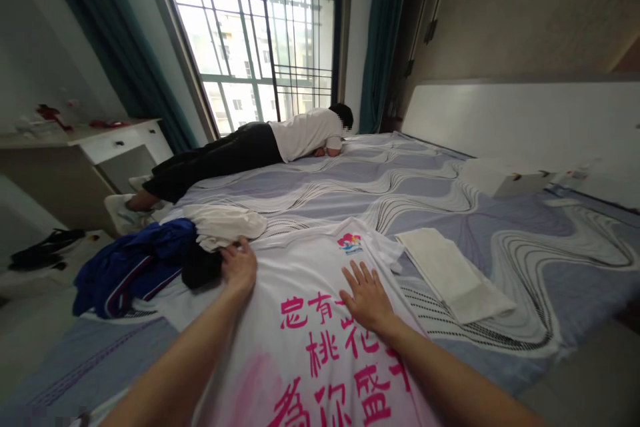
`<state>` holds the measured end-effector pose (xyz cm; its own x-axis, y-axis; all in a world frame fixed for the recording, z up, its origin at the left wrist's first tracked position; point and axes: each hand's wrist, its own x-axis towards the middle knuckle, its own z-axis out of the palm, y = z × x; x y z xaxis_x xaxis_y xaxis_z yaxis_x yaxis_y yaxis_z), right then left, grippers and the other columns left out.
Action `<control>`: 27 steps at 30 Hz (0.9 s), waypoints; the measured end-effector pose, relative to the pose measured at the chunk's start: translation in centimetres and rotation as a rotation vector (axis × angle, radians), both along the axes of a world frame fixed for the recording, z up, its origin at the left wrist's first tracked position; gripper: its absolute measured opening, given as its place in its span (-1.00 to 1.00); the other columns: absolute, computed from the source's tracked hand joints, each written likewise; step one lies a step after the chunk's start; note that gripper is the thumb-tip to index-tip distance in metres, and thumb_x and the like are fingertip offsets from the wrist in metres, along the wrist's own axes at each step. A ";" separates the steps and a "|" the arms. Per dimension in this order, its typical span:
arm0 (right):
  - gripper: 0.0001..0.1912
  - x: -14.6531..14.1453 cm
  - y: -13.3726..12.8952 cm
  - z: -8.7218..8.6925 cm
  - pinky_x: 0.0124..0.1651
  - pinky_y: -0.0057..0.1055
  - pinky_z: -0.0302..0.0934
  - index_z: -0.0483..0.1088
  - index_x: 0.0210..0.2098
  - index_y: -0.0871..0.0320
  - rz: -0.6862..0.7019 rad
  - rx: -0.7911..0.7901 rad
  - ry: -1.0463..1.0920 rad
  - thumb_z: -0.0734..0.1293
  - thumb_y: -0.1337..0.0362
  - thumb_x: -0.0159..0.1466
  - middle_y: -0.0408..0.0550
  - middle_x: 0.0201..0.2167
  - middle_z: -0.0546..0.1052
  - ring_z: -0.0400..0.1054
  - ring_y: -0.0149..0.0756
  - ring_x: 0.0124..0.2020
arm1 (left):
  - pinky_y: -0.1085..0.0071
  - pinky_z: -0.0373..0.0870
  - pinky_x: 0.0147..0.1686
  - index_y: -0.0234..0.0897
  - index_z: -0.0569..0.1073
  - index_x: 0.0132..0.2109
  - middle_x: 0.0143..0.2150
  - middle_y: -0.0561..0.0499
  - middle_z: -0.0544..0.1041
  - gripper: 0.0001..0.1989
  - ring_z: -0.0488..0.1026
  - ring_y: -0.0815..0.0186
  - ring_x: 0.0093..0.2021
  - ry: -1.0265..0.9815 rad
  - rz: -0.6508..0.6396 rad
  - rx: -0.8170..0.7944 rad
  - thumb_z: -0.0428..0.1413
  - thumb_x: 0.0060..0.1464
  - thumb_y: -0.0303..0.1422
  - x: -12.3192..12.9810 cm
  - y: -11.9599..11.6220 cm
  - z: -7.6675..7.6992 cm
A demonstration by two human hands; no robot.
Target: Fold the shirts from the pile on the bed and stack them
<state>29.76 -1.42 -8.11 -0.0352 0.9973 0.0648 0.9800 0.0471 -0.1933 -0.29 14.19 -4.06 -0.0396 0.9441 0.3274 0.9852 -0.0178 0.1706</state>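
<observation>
A white T-shirt [295, 260] with pink lettering and a small coloured logo lies spread out on the bed. My right hand [367, 297] rests flat on its front, fingers spread, just below the logo. At the shirt's left edge is my left hand [239, 267], its fingers bent beside a black cloth [203, 268] and a cream garment [225, 223]; whether it grips any fabric I cannot tell. A blue garment [135, 263] with striped trim lies heaped further left. To the right of the shirt is a folded cream garment [455, 273].
A person [280, 147] lies face down across the bed's far side. On the patterned bed sheet [340, 193] a white box [505, 177] stands near the headboard [525, 113]. A desk with a drawer [120, 143] is at the left, and black shoes [45, 247] are below it.
</observation>
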 end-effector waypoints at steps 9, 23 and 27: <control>-0.37 -0.8 -1.6 1.6 0.40 0.06 -0.40 0.00 0.42 0.10 -0.039 -0.041 0.000 0.06 0.04 0.43 0.04 0.47 -0.09 -0.29 0.00 0.46 | -0.17 -0.05 0.31 -0.15 0.20 0.38 0.46 -0.16 0.07 -0.42 -0.05 -0.07 0.45 0.094 -0.192 -0.160 -0.12 0.27 -0.14 2.0 -25.1 -3.9; -0.55 8.0 -19.2 0.9 -0.13 -0.21 0.29 0.44 -0.32 0.15 -0.449 0.033 0.409 0.09 -0.03 0.30 0.16 -0.32 0.54 0.44 -0.03 -0.23 | 0.21 0.43 -0.26 -0.19 0.39 -0.34 -0.39 -0.07 0.51 -0.56 0.47 0.12 -0.34 -0.559 0.209 -0.213 -0.15 0.09 0.05 -7.5 -35.7 0.0; -0.53 10.9 -18.6 2.4 -0.23 -0.28 0.30 0.39 -0.35 0.11 -0.545 0.169 0.728 0.06 -0.10 0.23 0.08 -0.35 0.57 0.45 -0.09 -0.29 | 0.27 0.40 -0.42 -0.19 0.40 -0.24 -0.52 0.06 0.47 -0.48 0.45 0.17 -0.45 -0.856 0.342 -0.189 -0.06 -0.01 0.16 -8.5 -35.2 0.7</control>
<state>40.69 -19.98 -5.76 0.5427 0.8393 0.0332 0.5144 -0.3008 -0.8030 -8.81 -21.06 -3.39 -0.4813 0.8710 -0.0985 0.4700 0.3513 0.8098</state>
